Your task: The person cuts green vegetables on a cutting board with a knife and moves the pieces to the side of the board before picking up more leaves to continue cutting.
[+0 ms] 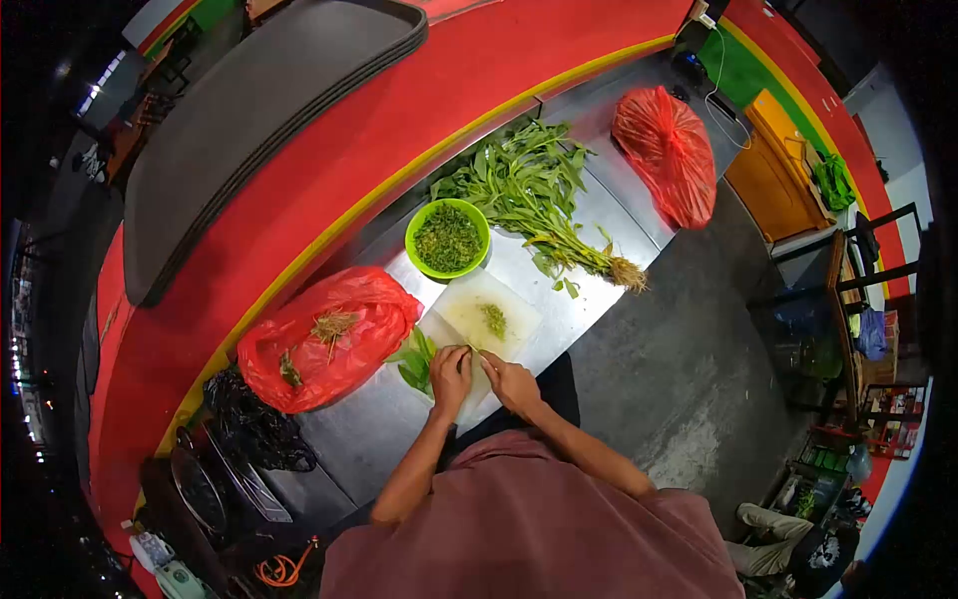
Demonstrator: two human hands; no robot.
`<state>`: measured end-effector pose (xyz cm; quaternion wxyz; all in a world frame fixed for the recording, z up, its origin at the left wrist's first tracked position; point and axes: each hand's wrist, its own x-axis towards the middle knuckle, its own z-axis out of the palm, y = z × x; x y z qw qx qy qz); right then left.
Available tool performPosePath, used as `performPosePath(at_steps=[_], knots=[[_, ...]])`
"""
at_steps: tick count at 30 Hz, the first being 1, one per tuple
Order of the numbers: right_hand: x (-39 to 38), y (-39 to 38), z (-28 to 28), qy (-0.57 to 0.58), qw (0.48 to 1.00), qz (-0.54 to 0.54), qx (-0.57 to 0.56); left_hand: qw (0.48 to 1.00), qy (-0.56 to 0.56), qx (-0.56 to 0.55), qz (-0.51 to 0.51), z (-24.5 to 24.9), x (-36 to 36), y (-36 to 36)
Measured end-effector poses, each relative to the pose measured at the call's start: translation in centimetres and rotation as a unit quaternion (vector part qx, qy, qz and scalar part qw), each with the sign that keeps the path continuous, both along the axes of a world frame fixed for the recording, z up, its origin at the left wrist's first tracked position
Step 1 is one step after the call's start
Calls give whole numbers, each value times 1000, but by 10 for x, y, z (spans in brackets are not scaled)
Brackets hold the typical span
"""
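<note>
My left hand (451, 377) is closed on a small bunch of leafy greens (416, 361), their leaves sticking out to its left. Beside it, my right hand (512, 384) is closed round what looks like a knife, mostly hidden by the fingers. Both hands are at the near edge of a white cutting board (519, 317). Finely chopped greens (494, 319) lie in a small heap on the board. Just beyond it stands a lime-green bowl (411, 245) filled with chopped greens.
A large bunch of rooted greens (539, 195) lies across the steel table (609, 290). An opened red plastic bag (274, 344) with root trimmings is at left; a tied red bag (664, 155) sits at far right. Stacked dark trays (249, 130) rest on the red ledge. Another person (788, 544) is at lower right.
</note>
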<state>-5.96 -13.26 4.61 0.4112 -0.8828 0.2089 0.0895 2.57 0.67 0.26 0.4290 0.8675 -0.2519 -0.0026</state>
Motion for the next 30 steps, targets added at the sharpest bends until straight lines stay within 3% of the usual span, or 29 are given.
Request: performPosePath(at_steps=[5, 30], knots=[[-5, 1, -9, -42, 999, -1, -5, 1000, -5, 4, 0, -1, -5, 2], [-6, -3, -10, -40, 999, 32, -19, 1000, -17, -15, 4, -1, -4, 4]])
